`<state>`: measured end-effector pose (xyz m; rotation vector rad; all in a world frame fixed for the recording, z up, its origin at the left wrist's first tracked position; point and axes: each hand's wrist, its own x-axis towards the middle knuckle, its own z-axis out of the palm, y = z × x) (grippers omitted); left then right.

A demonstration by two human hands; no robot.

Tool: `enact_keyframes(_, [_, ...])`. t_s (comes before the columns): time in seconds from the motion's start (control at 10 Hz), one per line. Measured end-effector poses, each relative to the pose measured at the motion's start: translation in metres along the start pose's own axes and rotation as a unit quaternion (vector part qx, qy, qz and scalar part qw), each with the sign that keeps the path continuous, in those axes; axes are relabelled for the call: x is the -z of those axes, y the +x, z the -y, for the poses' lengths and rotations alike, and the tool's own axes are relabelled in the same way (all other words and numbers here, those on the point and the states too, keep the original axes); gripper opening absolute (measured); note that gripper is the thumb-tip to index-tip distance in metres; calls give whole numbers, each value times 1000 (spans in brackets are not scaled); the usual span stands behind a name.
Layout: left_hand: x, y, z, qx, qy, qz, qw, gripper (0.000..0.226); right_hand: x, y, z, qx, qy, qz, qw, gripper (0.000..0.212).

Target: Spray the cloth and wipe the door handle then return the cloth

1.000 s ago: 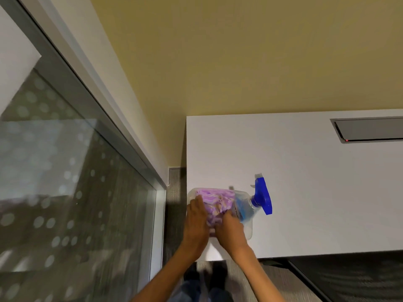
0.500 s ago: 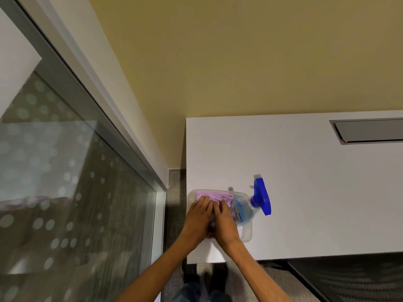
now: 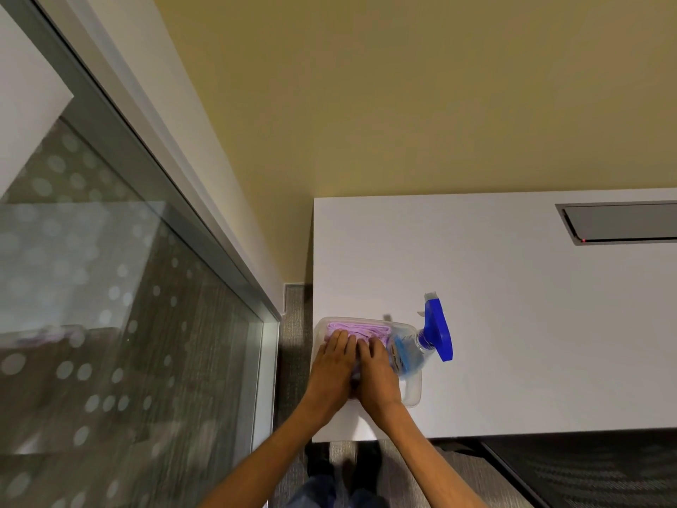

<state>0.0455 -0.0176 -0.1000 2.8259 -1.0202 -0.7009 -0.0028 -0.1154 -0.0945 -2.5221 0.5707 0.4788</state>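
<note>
fig.: head view, looking down at the near left corner of the white counter (image 3: 513, 324). i see my left hand (image 3: 331, 368) and right hand (image 3: 377, 372) side by side, fingers straight and flat, pressing down on the purple cloth (image 3: 361, 330), which lies folded in the clear plastic tub (image 3: 412, 392). neither hand pinches or curls round anything. my read: the flat press is there to tuck the cloth down so it sits below the tub rim, i.e. the return step of the task, near its end; the door handle isn't in view, so whether it was wiped i can't check.

spray bottle (image 3: 406, 355) lies tilted in the right part of the same tub, just beside my right hand, w/ its blue trigger head (image 3: 437, 331) hanging out over the rim above the counter. probably laid that way because it's too long to fit inside; it looks stable enough where it is.

labels: the bottle carries a label w/ blue and some yellow on it, but the print is too blurred to read; no brand legible. no other writing seen.

rest: glass panel (image 3: 110, 342) w/ frosted dots at left, yellow wall (image 3: 403, 104) behind, a grey recessed hatch (image 3: 619, 221) w/ a small red light in the counter at far right, carpet below
</note>
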Motion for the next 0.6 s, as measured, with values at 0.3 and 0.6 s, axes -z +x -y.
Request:
enact_keyframes(0.3, [-2, -8, -3, 23, 0, 7, 1000, 94, 5, -5, -2, 30, -29, 19, 999, 77])
enact_keyframes(0.6, [30, -40, -27, 96, -109, -232, 962, 62, 26, -33, 13, 36, 203, -38, 978, 49])
